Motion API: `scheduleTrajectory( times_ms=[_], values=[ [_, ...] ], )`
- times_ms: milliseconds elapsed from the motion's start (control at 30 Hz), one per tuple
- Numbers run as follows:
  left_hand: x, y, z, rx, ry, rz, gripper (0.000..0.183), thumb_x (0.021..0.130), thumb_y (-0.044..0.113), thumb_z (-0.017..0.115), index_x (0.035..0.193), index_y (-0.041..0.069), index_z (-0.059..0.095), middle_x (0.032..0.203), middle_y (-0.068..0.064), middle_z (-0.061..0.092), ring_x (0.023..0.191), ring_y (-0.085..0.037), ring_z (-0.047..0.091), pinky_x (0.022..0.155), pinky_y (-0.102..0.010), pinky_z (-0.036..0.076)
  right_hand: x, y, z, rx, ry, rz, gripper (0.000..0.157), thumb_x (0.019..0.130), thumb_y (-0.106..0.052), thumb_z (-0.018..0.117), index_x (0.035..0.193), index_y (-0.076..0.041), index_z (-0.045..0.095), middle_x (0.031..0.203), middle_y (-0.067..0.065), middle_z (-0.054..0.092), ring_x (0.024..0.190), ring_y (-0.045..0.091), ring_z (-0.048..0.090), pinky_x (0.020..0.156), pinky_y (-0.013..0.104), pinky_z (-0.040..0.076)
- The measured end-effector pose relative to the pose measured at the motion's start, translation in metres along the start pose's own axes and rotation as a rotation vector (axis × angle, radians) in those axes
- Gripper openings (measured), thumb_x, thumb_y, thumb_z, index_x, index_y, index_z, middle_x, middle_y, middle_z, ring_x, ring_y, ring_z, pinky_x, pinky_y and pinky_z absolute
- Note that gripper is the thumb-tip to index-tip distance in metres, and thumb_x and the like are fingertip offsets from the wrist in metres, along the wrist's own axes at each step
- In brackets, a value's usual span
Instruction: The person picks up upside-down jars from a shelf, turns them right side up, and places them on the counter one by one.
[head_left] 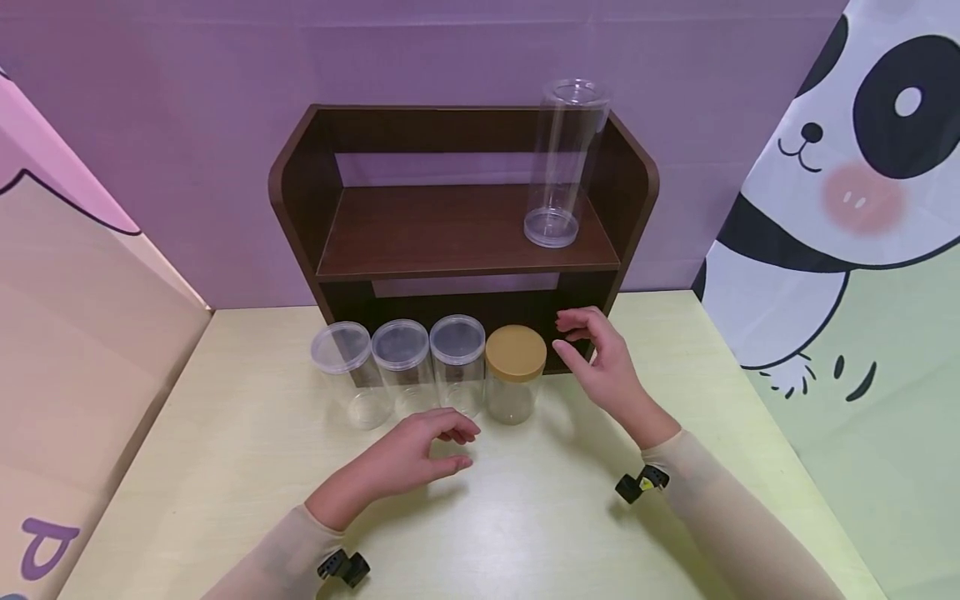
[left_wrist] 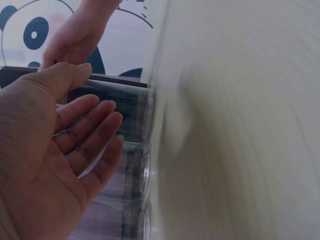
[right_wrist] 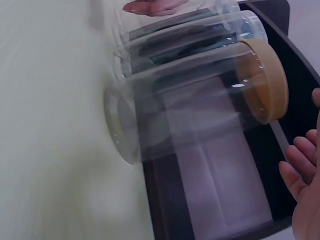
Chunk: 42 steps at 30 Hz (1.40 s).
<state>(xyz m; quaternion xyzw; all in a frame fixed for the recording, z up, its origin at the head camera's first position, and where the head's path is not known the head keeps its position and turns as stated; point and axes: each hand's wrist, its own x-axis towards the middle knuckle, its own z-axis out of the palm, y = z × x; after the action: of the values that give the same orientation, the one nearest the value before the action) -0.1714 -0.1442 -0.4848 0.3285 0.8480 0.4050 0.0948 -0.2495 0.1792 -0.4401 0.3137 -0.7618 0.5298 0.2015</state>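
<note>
Four clear jars would be several: a row of them stands on the table before the shelf. The rightmost jar [head_left: 513,392] has a tan lid [head_left: 516,353]; the others, such as the leftmost jar [head_left: 352,375], have clear lids. My right hand [head_left: 603,358] hovers just right of the tan lid, fingers loosely bent, holding nothing. In front of the row my left hand [head_left: 408,454] hangs over the table, thumb and fingers apart, palm bare in the left wrist view. A tall clear container [head_left: 562,167] stands on the upper shelf at its right side.
A dark brown two-level shelf [head_left: 465,233] stands at the back of the pale wooden table [head_left: 525,525], against a purple backdrop [head_left: 450,50]. A panda-print panel [head_left: 847,192] borders the right side, and a pale pink panel [head_left: 82,333] the left.
</note>
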Motion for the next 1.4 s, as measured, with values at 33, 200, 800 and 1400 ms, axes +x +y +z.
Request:
scheduleTrajectory(
  times_ms=[33, 200, 800, 1400],
  values=[
    [0.000, 0.000, 0.000, -0.001, 0.000, 0.001, 0.034, 0.102, 0.018, 0.083, 0.132, 0.007, 0.072, 0.124, -0.006, 0.074, 0.113, -0.025, 0.073, 0.103, -0.045, 0.061, 0.001, -0.006, -0.002, -0.021, 0.025, 0.000, 0.030, 0.096, 0.015, 0.074, 0.125, 0.014, 0.066, 0.121, 0.028, 0.067, 0.108, 0.044, 0.066, 0.095, 0.030, 0.058],
    [0.000, 0.000, 0.000, -0.003, 0.000, 0.003, 0.034, 0.102, 0.018, 0.083, 0.132, 0.007, 0.073, 0.125, -0.006, 0.075, 0.114, -0.026, 0.073, 0.104, -0.046, 0.061, 0.001, -0.009, -0.009, -0.119, 0.132, 0.013, 0.020, 0.091, 0.022, 0.076, 0.108, 0.015, 0.069, 0.106, 0.030, 0.068, 0.092, 0.025, 0.067, 0.083, 0.027, 0.059],
    [0.000, 0.002, 0.000, -0.001, 0.001, -0.007, 0.034, 0.102, 0.018, 0.083, 0.132, 0.006, 0.072, 0.123, -0.004, 0.075, 0.113, -0.027, 0.073, 0.104, -0.044, 0.061, 0.014, 0.013, -0.033, -0.176, 0.445, 0.126, 0.032, 0.100, -0.003, 0.081, 0.127, 0.005, 0.066, 0.121, 0.019, 0.068, 0.110, 0.019, 0.068, 0.093, 0.033, 0.062],
    [0.001, 0.002, -0.001, -0.026, -0.001, -0.007, 0.034, 0.103, 0.020, 0.082, 0.133, 0.007, 0.072, 0.125, -0.005, 0.075, 0.114, -0.027, 0.073, 0.104, -0.048, 0.061, 0.023, 0.029, -0.027, -0.180, 0.514, 0.111, 0.018, 0.100, 0.002, 0.078, 0.118, 0.006, 0.077, 0.111, 0.017, 0.078, 0.102, 0.007, 0.071, 0.079, 0.014, 0.061]
  ],
)
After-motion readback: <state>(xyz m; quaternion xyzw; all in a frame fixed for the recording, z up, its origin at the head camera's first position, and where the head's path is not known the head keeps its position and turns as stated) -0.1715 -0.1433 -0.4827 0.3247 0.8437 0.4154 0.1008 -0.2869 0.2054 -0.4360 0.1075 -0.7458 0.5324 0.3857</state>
